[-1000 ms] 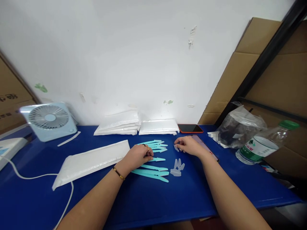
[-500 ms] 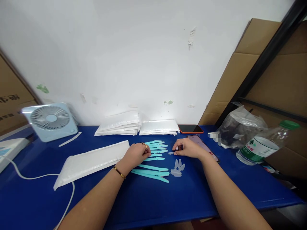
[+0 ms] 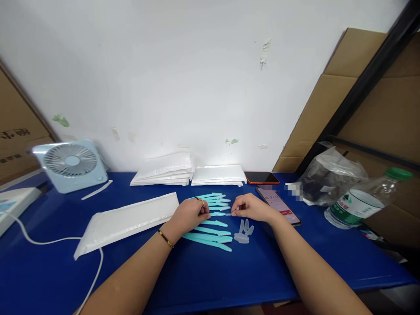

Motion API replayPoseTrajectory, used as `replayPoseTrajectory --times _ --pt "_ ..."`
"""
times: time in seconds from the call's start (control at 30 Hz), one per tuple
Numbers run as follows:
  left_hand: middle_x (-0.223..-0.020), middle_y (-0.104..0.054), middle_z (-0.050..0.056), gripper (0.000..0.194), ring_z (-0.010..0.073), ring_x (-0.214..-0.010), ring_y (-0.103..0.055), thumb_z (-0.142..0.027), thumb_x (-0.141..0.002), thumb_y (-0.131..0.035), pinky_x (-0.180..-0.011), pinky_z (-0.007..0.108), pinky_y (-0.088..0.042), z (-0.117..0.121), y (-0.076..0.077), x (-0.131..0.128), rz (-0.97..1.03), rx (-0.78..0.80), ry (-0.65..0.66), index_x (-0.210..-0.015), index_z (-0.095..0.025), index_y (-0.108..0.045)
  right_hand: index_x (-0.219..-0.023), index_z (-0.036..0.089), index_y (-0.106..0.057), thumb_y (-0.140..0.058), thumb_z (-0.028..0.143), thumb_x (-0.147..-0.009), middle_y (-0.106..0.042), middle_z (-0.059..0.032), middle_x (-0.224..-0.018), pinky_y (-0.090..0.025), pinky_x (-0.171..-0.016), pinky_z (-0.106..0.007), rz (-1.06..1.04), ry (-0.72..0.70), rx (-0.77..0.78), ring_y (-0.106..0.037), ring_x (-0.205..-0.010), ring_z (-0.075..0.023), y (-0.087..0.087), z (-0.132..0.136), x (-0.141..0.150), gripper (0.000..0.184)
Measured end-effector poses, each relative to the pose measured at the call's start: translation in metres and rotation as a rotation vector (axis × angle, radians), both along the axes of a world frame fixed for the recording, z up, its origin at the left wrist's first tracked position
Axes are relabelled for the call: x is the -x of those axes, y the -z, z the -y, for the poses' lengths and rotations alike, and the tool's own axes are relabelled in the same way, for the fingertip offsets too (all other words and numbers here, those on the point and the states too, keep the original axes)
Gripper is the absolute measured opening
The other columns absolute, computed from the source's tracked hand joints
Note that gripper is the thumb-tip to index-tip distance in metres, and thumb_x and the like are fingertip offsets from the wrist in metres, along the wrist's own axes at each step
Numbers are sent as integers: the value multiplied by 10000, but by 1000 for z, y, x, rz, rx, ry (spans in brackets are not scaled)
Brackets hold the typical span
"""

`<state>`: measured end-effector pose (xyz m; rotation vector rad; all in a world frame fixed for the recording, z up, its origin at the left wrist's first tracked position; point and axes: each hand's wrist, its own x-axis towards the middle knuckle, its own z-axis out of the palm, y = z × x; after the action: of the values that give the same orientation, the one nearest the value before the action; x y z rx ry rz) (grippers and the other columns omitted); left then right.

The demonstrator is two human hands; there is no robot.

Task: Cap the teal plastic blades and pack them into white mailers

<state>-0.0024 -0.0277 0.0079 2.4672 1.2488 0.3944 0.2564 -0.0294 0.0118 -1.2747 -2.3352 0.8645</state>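
Observation:
Several turquoise eyebrow razors (image 3: 213, 231) lie fanned out side by side on the blue table, their blade ends pointing right. My left hand (image 3: 190, 213) is closed in a pinch on one eyebrow razor (image 3: 217, 214) in the middle of the row. At that razor's tip, my right hand (image 3: 252, 207) pinches a small clear blade cap (image 3: 229, 214), which meets the blade end; how far it covers the blade cannot be made out. Several loose translucent caps (image 3: 242, 237) lie in a small group just below my right hand.
A white padded mailer (image 3: 131, 218) lies left of my left hand. Stacked mailers (image 3: 162, 170) stand against the wall. A lit phone (image 3: 278, 205) and a dark phone (image 3: 262, 177) lie right. Further out are a bottle (image 3: 357, 201), a plastic bag (image 3: 331, 175) and a fan (image 3: 72, 164).
My left hand has gone from one razor to pinching another, slightly apart from the row. My right hand has moved left with a cap, bringing it to the razor's tip.

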Motion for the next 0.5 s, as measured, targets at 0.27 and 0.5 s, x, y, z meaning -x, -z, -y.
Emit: replayPoseTrajectory --times 0.27,0.5 --pt "-767 -630 -2 163 128 -704 -557 -351 -767 -547 -574 214 -363 1 -2 0 -5 25 -12 -772 -207 -623 -858 191 -693 -668 420 -676 -645 -24 -731 -410 -530 -208 15 111 -42 -555 -611 -124 2 -1 0 294" --pt "-746 -631 -5 160 128 -680 -555 -350 -765 -564 -581 217 -372 1 1 -2 37 39 -11 -755 -201 -621 -747 177 -685 -683 430 -656 -635 -17 -631 -386 -481 -207 32 120 11 -553 -555 -124 4 3 10 270"
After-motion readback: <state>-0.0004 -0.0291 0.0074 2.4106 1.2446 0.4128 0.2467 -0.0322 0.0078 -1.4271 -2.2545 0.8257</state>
